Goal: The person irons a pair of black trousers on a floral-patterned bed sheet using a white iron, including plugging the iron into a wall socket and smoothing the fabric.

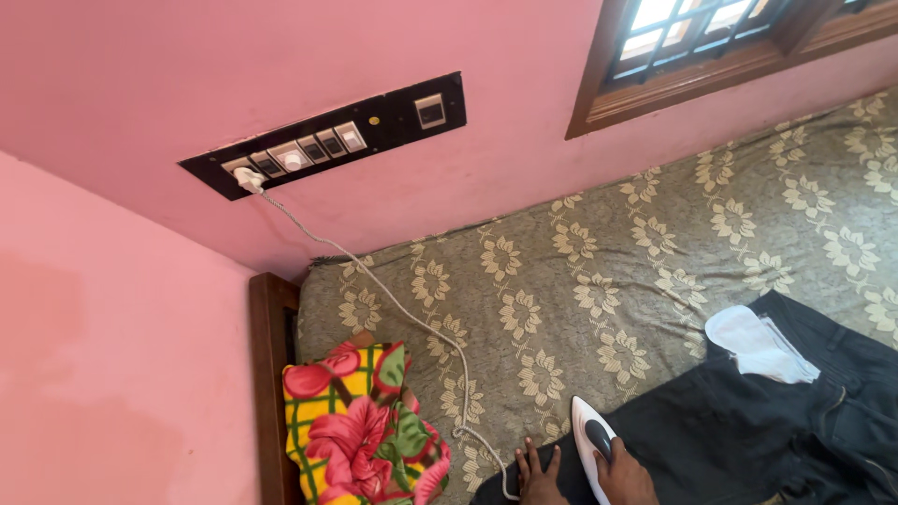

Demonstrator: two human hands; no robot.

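- Far left is just pink wall (112, 355). The dark wooden bed frame (271, 374) pokes out along the mattress edge and runs out of view at the bottom.
- Up around 10 o'clock there's a black switch panel (327, 136) with a row of switches and a white plug (248, 178) pushed into its left end. Can't make out which switches are on.
- A white cord (402, 313) snakes down from that plug across the bed toward 6 o'clock. Its last stretch curls beside the left hand and I lose it near the bottom edge.
- Bunched-up floral cloth (360, 425), red, yellow and green, sits at about 7 o'clock, partly cut off at the bottom.
- Left hand (538, 477): fingers spread flat, pressing down on the black trousers (748, 421), not gripping anything. Wrist is cropped.
- Right hand (622, 472): curled around the handle of the white iron (591, 435), just right of the left hand. The iron sits on the trousers at 6 o'clock, pointing up the bed. Its rear is hidden under the hand.
- The trousers run off toward 4 o'clock, with a white pocket lining (758, 346) turned out. Legs are out of view.
- The green floral mattress (608, 271) fills the middle.
- Wooden window frame (692, 65) at 1 o'clock, only a corner showing.
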